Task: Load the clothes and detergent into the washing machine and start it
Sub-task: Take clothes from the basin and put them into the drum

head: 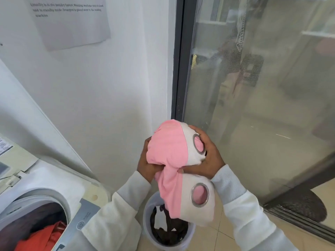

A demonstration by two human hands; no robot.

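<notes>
Both hands, left [147, 164] and right [208, 156], are closed around the bunched pink-and-white grommeted cloth [174, 151] above the round white laundry basket [147, 211], so its loose hanging tail may snag the basket rim or miss the white washing machine's open drum [36, 214].

Soft, even daylight is spread across the white wall [108, 78] — no hard shadows are cast. Hazy reflections are carried by the glass door [262, 87], the paper notice [70, 20] is blurred, and straight lines are bowed near the edges.
</notes>
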